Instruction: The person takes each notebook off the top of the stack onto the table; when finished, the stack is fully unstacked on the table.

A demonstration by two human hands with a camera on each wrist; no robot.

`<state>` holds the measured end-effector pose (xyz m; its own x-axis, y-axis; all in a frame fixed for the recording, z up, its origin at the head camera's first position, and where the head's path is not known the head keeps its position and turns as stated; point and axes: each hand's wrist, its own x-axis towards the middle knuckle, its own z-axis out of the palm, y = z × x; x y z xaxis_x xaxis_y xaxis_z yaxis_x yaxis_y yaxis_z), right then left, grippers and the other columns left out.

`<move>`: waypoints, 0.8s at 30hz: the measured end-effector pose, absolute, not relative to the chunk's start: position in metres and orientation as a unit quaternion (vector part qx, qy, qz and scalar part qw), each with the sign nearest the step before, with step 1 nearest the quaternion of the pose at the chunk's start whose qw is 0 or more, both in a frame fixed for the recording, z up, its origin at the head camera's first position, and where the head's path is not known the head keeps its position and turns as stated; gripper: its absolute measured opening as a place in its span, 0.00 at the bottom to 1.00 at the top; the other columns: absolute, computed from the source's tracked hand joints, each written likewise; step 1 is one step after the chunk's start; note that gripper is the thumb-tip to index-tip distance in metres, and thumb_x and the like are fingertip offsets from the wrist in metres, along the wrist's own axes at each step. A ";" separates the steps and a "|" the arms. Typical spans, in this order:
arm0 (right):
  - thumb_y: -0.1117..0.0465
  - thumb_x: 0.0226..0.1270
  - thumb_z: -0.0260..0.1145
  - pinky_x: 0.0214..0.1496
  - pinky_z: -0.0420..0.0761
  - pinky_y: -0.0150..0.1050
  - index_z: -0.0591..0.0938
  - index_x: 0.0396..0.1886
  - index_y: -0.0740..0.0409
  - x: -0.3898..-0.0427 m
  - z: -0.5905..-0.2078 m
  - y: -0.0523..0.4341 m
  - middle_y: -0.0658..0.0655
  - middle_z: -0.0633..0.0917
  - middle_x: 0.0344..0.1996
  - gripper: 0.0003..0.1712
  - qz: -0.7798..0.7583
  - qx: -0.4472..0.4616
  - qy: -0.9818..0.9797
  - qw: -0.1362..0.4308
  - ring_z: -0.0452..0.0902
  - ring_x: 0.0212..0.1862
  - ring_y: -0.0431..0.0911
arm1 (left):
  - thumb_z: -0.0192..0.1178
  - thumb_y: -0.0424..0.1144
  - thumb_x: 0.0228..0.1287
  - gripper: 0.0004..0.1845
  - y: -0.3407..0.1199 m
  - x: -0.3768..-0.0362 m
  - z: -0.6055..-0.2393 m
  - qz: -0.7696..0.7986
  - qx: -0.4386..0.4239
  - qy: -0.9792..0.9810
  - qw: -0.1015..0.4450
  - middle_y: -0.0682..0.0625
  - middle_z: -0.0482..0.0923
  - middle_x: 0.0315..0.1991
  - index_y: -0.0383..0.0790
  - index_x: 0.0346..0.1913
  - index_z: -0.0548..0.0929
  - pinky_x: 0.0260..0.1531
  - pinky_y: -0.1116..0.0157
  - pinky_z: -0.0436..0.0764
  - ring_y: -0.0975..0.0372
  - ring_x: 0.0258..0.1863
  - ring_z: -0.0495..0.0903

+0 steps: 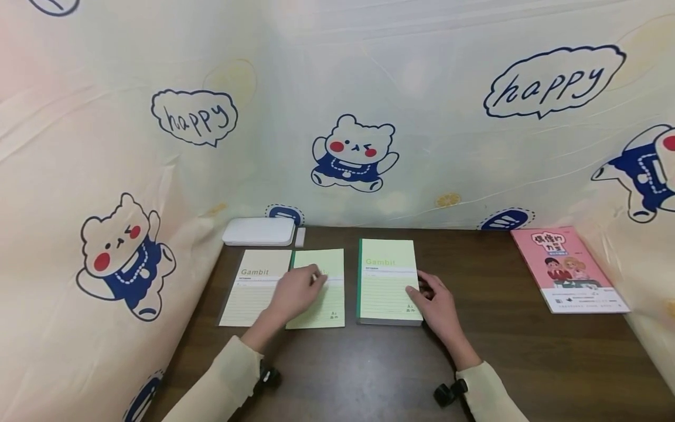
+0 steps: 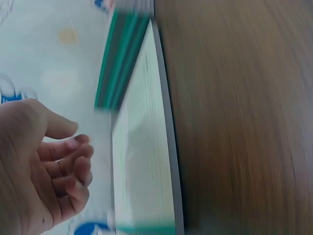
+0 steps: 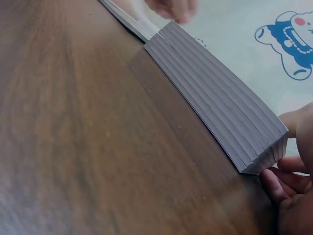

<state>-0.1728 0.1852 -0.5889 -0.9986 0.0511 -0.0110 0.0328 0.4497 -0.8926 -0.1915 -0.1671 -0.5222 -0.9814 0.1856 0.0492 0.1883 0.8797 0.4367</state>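
Observation:
A stack of pale green "Gambit" notebooks (image 1: 389,287) lies right of the middle of the dark wooden table, its green spines facing left. My right hand (image 1: 439,305) grips its near right side, thumb on the top cover and fingers round the edge; the right wrist view shows the stack's layered page edges (image 3: 215,98) up close. To the left, a green notebook (image 1: 321,305) lies beside a whitish "Gambit" notebook (image 1: 248,305). Above these two hovers my left hand (image 1: 297,293). Its fingers (image 2: 80,169) curl loosely round nothing in the left wrist view.
At the back left lies a flat white case (image 1: 258,232), with a small white block (image 1: 300,237) next to it. A pink book (image 1: 569,269) rests near the table's right edge. Printed cloth (image 1: 422,146) hangs behind and along both sides of the table.

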 end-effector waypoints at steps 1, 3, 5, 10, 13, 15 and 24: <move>0.46 0.82 0.71 0.56 0.79 0.41 0.77 0.79 0.53 -0.172 -0.589 0.186 0.58 0.83 0.64 0.34 0.523 -0.024 -0.852 0.011 0.81 0.56 0.52 | 0.63 0.49 0.83 0.13 -0.157 -0.192 -0.522 -0.235 -0.108 -0.966 0.003 0.58 0.77 0.21 0.44 0.45 0.89 0.25 0.61 0.73 0.63 0.21 0.72; 0.48 0.82 0.71 0.55 0.79 0.40 0.78 0.79 0.54 -0.171 -0.589 0.186 0.58 0.84 0.63 0.33 0.523 -0.024 -0.852 0.017 0.82 0.55 0.52 | 0.61 0.51 0.84 0.14 -0.138 -0.192 -0.524 -0.247 -0.122 -0.961 -0.004 0.58 0.76 0.20 0.45 0.44 0.88 0.24 0.62 0.72 0.64 0.19 0.71; 0.51 0.82 0.71 0.55 0.79 0.40 0.79 0.78 0.55 -0.170 -0.590 0.186 0.59 0.84 0.63 0.31 0.525 -0.027 -0.850 0.022 0.82 0.54 0.52 | 0.60 0.52 0.85 0.16 -0.123 -0.194 -0.528 -0.254 -0.130 -0.958 -0.011 0.58 0.74 0.18 0.46 0.42 0.87 0.21 0.64 0.68 0.64 0.17 0.70; 0.56 0.82 0.71 0.52 0.78 0.37 0.82 0.74 0.58 -0.167 -0.592 0.182 0.60 0.85 0.58 0.27 0.527 -0.048 -0.847 0.041 0.81 0.52 0.51 | 0.59 0.50 0.87 0.17 -0.099 -0.200 -0.538 -0.261 -0.136 -0.956 -0.014 0.56 0.71 0.18 0.47 0.36 0.82 0.20 0.65 0.66 0.64 0.16 0.69; 0.59 0.79 0.72 0.48 0.77 0.35 0.86 0.68 0.62 -0.165 -0.591 0.180 0.61 0.86 0.48 0.22 0.531 -0.071 -0.841 0.075 0.79 0.47 0.50 | 0.57 0.50 0.87 0.18 -0.093 -0.204 -0.542 -0.256 -0.138 -0.956 -0.022 0.55 0.72 0.19 0.46 0.35 0.80 0.20 0.64 0.66 0.63 0.16 0.69; 0.62 0.78 0.72 0.43 0.76 0.35 0.89 0.63 0.62 -0.165 -0.590 0.180 0.61 0.86 0.41 0.19 0.533 -0.087 -0.835 0.104 0.78 0.42 0.49 | 0.57 0.50 0.88 0.17 -0.090 -0.206 -0.545 -0.250 -0.136 -0.958 -0.027 0.54 0.72 0.19 0.46 0.36 0.80 0.20 0.64 0.66 0.62 0.17 0.69; 0.66 0.74 0.72 0.38 0.72 0.36 0.92 0.56 0.64 -0.171 -0.580 0.196 0.60 0.84 0.32 0.14 0.525 -0.136 -0.825 0.159 0.75 0.34 0.48 | 0.57 0.49 0.87 0.16 -0.083 -0.213 -0.549 -0.251 -0.104 -0.961 -0.045 0.52 0.74 0.21 0.46 0.38 0.79 0.22 0.63 0.68 0.60 0.19 0.73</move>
<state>-0.1709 0.1963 -0.5798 -0.9125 0.3909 0.1205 0.0562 0.4116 -0.9096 -0.2126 -0.0833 -0.5488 -0.9744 0.2222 -0.0339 0.1772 0.8521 0.4925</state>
